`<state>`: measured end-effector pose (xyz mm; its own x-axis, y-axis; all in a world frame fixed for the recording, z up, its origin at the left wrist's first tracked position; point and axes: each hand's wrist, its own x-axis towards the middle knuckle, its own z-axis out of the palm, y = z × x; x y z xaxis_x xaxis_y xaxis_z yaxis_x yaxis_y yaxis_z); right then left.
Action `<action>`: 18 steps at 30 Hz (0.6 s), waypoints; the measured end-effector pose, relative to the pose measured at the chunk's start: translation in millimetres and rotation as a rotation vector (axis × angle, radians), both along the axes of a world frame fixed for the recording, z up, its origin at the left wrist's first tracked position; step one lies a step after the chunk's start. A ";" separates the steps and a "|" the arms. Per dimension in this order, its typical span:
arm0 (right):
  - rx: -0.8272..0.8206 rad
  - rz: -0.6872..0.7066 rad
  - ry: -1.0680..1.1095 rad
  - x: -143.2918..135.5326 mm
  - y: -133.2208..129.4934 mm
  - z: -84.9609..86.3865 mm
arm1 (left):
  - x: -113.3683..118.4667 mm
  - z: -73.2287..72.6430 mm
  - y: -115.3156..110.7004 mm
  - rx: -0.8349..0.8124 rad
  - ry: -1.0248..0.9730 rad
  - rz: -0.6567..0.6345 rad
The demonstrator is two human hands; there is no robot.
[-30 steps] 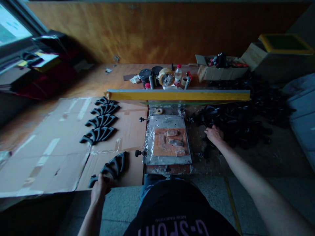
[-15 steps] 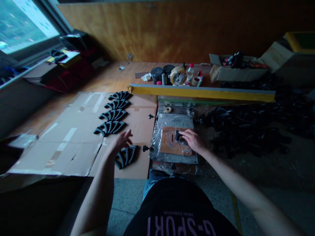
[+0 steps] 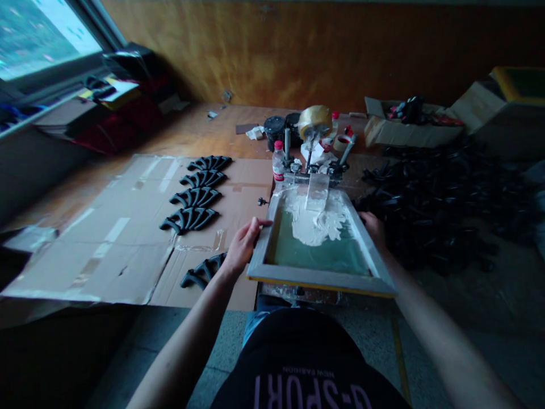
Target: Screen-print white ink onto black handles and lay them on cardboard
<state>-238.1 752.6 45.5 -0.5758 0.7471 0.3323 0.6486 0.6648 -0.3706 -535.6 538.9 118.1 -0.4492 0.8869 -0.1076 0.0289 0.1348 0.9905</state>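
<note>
A screen frame (image 3: pixel 321 277) with green mesh lies low over the board in front of me. White paste (image 3: pixel 317 227) is spread on the far part of its mesh, and a clear scraper (image 3: pixel 317 192) rests there. My left hand (image 3: pixel 243 244) is closed on the frame's left edge. On the right edge my right hand (image 3: pixel 373 226) grips the frame, its fingers partly hidden behind the rim. Rows of black curved parts (image 3: pixel 193 220) lie on the cardboard to the left, and a nearer group (image 3: pixel 202 271) is partly behind my left forearm.
A large pile of black parts (image 3: pixel 434 204) fills the right side. Behind the frame stand a red-capped bottle (image 3: pixel 278 162), black tubs (image 3: pixel 275 130) and a tape roll (image 3: pixel 315 120). An open box (image 3: pixel 400 132) is at the back right.
The screen frame has swung down from its raised position and now covers the board. My right hand has left the black part on the board; both hands now hold the frame's sides.
</note>
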 end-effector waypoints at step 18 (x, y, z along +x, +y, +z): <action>0.141 0.724 -0.232 -61.1 -58.3 37.0 | -4.9 -116.7 -5.3 -0.261 0.114 -0.063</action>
<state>-299.2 694.3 82.5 -0.9712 0.1171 0.2073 0.0849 0.9838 -0.1582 -540.5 533.6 1.4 -0.4164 0.8624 -0.2880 0.1548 0.3794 0.9122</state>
